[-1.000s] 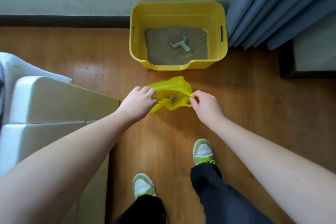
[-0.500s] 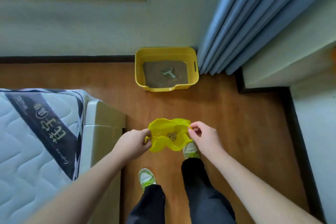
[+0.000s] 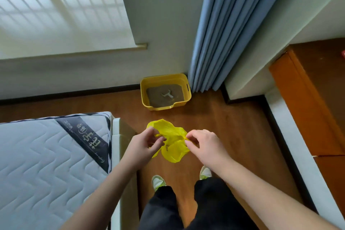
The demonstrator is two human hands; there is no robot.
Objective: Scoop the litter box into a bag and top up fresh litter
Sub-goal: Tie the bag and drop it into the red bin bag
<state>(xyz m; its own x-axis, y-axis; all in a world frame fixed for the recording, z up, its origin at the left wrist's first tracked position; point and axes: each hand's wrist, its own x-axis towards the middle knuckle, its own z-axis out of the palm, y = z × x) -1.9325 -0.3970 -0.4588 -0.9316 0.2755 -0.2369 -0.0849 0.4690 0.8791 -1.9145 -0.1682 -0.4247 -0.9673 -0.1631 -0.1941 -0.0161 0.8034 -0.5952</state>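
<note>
A small yellow plastic bag (image 3: pixel 173 145) hangs in the air between my hands, well above the wooden floor. My left hand (image 3: pixel 143 145) pinches its left edge and my right hand (image 3: pixel 203 145) pinches its right edge. A few dark clumps show inside the bag near its middle. The yellow litter box (image 3: pixel 183 86) stands on the floor against the wall, far ahead of my hands. It holds brown litter, and a pale scoop (image 3: pixel 167 95) lies on top of the litter.
A quilted mattress (image 3: pixel 46 155) on a white bed frame fills the left side. Blue curtains (image 3: pixel 224 33) hang just right of the litter box. An orange-brown cabinet (image 3: pixel 308 108) stands at right. My feet (image 3: pixel 158 182) are on the wooden floor below the bag.
I have stood up and backed away, so the litter box looks much farther off. Both hands have kept hold of the bag, drawn closer together, and its mouth is now more gathered.
</note>
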